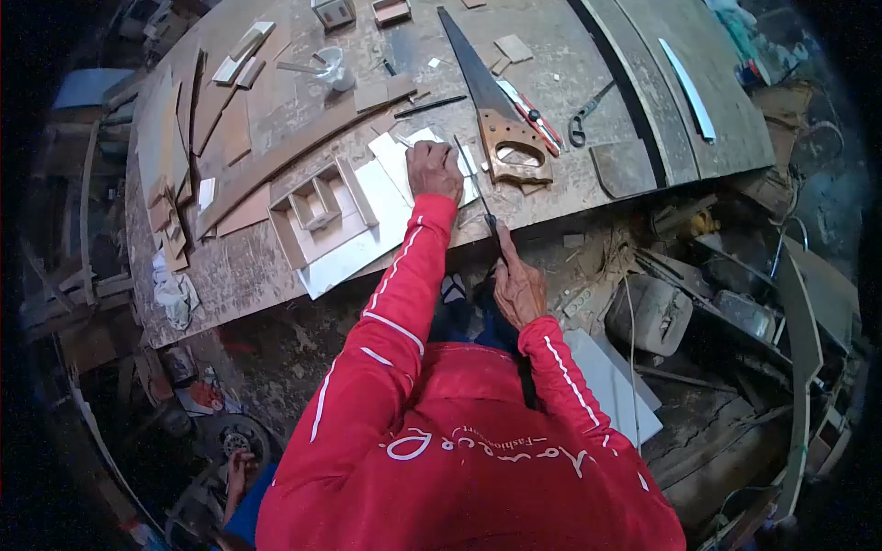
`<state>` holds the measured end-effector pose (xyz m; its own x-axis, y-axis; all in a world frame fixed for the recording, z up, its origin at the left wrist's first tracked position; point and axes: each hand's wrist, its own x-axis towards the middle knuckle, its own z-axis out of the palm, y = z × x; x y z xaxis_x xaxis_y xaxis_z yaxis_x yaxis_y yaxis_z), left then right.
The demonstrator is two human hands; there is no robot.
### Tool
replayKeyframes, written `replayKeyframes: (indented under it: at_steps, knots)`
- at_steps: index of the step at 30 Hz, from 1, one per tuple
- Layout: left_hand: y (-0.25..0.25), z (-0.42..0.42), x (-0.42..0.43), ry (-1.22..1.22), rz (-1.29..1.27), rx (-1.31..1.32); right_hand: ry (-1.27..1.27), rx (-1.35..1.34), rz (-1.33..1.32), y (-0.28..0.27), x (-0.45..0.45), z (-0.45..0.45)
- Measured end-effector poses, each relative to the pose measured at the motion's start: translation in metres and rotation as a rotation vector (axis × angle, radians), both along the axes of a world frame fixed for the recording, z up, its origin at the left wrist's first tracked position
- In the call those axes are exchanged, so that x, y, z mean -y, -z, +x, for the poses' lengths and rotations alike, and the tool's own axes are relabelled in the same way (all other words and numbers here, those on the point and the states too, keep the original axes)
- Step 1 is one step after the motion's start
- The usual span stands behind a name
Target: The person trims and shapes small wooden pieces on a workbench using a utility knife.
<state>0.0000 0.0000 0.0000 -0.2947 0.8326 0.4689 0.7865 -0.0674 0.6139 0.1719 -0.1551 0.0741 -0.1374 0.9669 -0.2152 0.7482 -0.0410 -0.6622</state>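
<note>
A: With twelve o'clock at the top, what's in the middle of the work?
B: A thin white piece [390, 161], lying on the workbench [241, 292] under the left hand [435, 172].
A: How are the left fingers?
B: Bunched together, bent, and pressing down on it. I can't tell whether they pinch anything beneath.
A: And the right hand [521, 286]?
B: At five o'clock from the left, closed round the handle of a thin-bladed tool [486, 204], the index finger laid along it. The blade points to eleven, past the left hand's right side; whether it touches the white piece I can't make out.
A: What's next to that, going outward from the left hand?
B: Between eight and nine, a small open wooden box [356, 191] with inner partitions. A dark rod [430, 106] lies at twelve, a handsaw [490, 103] at two, and black-handled scissors [577, 129] between two and three.
A: Further off?
B: A clear cup [338, 73] between ten and eleven, a pale cloth [175, 294] at eight on the bench's edge, and a plastic can [650, 314] at four, below the bench. Part of another person [239, 466] shows at seven.
</note>
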Motion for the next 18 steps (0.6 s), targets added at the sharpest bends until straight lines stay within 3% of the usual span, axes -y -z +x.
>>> replayKeyframes:
  at_steps: [18]
  knots:
    - [-0.004,-0.001,-0.003,-0.046,-0.036,-0.006,0.039,0.050,0.157,0.009,0.013,-0.016]
